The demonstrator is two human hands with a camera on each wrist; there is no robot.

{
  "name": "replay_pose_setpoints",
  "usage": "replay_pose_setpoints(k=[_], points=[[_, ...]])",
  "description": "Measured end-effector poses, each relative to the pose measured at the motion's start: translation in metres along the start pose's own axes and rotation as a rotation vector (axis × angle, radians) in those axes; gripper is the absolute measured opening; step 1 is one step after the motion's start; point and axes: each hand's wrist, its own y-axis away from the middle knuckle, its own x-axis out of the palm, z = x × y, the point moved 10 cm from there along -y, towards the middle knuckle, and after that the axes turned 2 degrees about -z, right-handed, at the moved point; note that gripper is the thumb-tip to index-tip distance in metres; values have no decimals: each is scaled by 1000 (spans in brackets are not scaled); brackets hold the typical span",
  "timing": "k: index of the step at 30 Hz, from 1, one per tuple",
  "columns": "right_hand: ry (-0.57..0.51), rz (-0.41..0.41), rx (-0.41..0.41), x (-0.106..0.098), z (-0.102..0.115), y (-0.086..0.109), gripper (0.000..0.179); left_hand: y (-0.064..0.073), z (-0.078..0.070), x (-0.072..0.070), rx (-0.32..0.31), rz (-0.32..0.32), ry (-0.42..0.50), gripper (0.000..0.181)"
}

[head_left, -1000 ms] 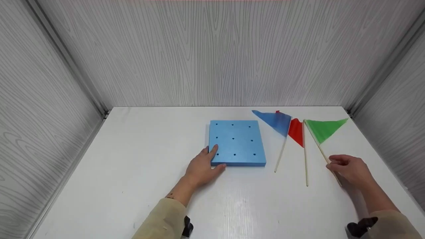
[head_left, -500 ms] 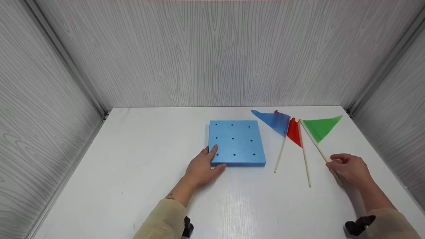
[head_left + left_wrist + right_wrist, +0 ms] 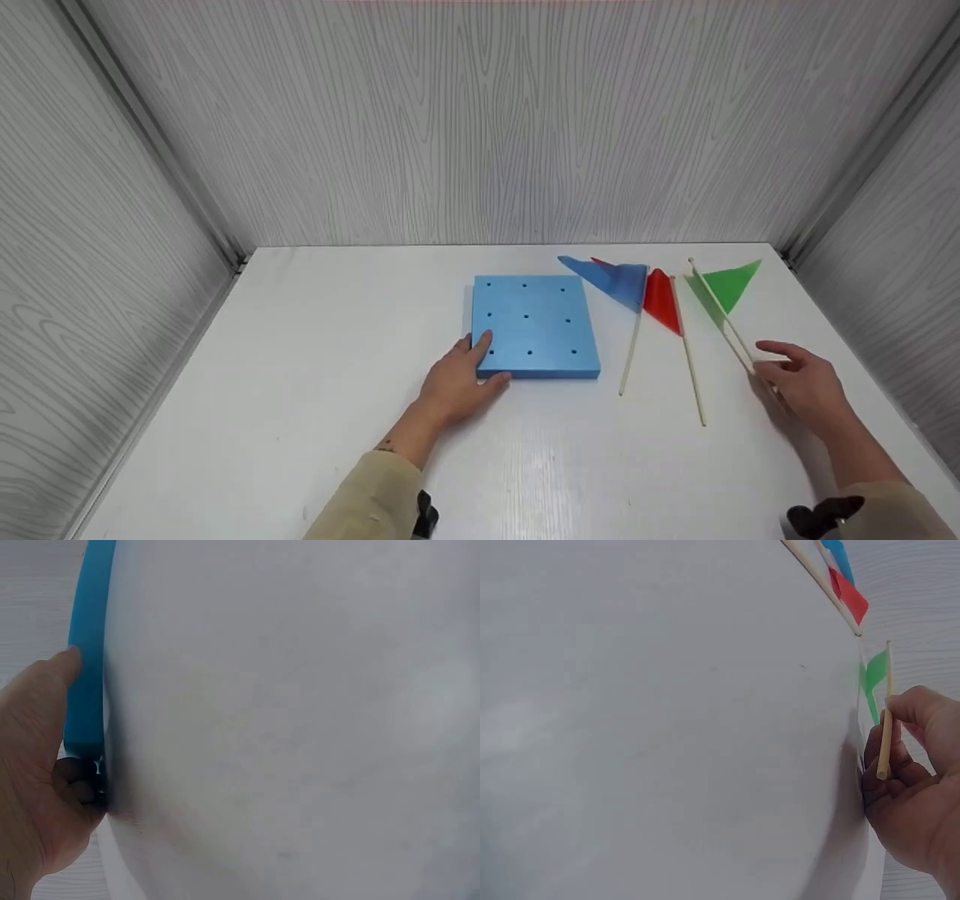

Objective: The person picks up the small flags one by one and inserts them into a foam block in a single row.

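Note:
A square light-blue board (image 3: 546, 330) with several small holes in its top lies flat on the table. My left hand (image 3: 454, 379) grips its near left corner, with the index finger over the top and the thumb along the front side. In the left wrist view the thumb presses the board's edge (image 3: 88, 690). My right hand (image 3: 806, 390) pinches the lower stick of a green triangular flag (image 3: 733, 286) between thumb and fingers. That flag is tilted and raised off the table, its reflection beneath it. In the right wrist view the stick's end (image 3: 883, 765) points toward the camera.
Between board and right hand lie a blue flag (image 3: 619, 285) and a red flag (image 3: 661, 300), sticks toward me; the blue cloth partly overlaps the red. White table (image 3: 300, 360) meets grey wood-grain panels (image 3: 480, 135) at the back and sides.
The right hand has lifted the green flag from the table, and its stick has come away from the red flag's. The red flag shifted slightly. The left hand stayed on the board.

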Motion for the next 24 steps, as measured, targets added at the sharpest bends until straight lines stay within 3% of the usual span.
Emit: replay_pose_setpoints(k=[6,12,15,18,24], points=[[-157,41,50,3,-2,1,62,1,1,1,-3,5,-7,82],[-508,111,-6,12,25,2,25,1,0,-1,17,-10,8,81],[-624,142,-48,19,45,3,19,1,0,0,23,-15,9,80],[-652,157,-97,27,69,4,17,1,0,0,23,-16,1,80],[-496,156,-192,49,122,6,19,1,-1,0,16,-27,0,78]])
